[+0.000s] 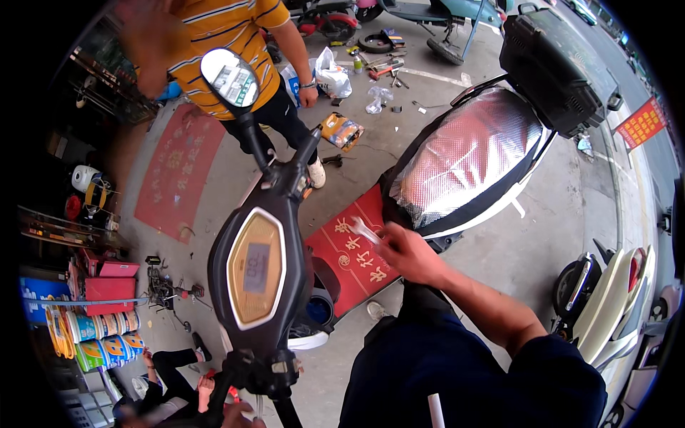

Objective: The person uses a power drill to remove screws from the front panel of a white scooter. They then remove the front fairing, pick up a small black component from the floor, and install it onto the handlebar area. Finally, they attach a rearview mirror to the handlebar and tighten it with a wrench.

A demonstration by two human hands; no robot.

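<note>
In my right hand (407, 253), fingers closed, is a silver wrench (365, 230), held over the red floor mat (357, 250) of an electric scooter. Its seat (467, 160), wrapped in shiny silver material, lies just beyond that hand. To the left stands the scooter's dark handlebar housing with a gold-framed display (255, 274). Down at the lower edge, beside the near brake lever (259, 408), is a partly cut-off hand (239, 415) that appears to be my left; its fingers are too blurred to read.
Opposite me stands a person in a yellow striped shirt (228, 28). Tools (385, 70), bags (332, 75) and a loose wheel (374, 43) lie on the ground beyond. A black top box (553, 71) sits behind the seat. Someone sits low at left (171, 385), near stacked buckets (107, 324).
</note>
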